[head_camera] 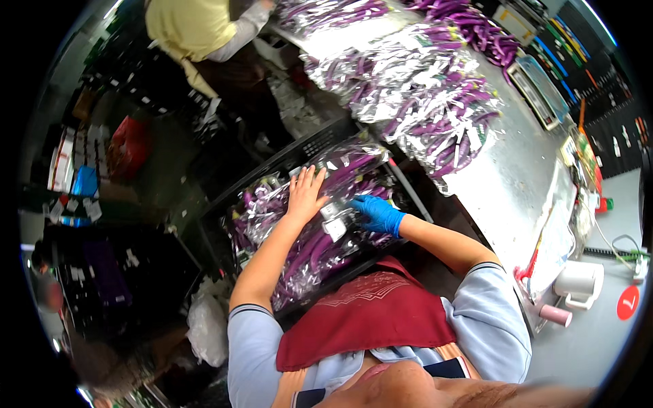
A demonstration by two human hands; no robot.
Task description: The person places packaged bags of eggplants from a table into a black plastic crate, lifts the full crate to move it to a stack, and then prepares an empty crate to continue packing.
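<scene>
A black plastic crate (319, 144) in front of me holds clear plastic bags of long purple eggplants (319, 250). My left hand (304, 196) is bare and lies palm down on the bags, its fingers slightly spread. My right hand (380, 215) wears a blue disposable glove, and its fingertips touch the bags near the crate's right side. Its grip is partly hidden, so I cannot tell whether it pinches the plastic. A white label (334, 229) sits on a bag between my hands.
To the right, a metal table (492, 204) carries piled bagged eggplants (408, 81) and loose eggplants (487, 41). A scale-like device (535, 94), a white mug (579, 283) and a pink cylinder (556, 315) lie farther right. Another person (191, 30) stands at the table's far end.
</scene>
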